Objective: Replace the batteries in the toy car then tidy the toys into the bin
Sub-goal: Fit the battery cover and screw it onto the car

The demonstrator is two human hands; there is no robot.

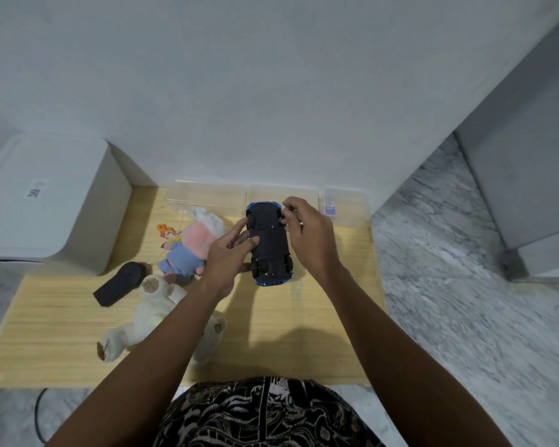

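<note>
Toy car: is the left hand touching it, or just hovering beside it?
Touching. The head view shows the left hand gripping the upturned toy car from its side, thumb laid on the black underside.

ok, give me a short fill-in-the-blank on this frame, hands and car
1. The toy car is held with its ___ facing up.
2. The left hand grips the car's ___ side.
3. The black remote control lies on the ___ mat.

Missing: underside; left; wooden

1 head-worn camera looks steeply down, close over the wooden table.
</note>
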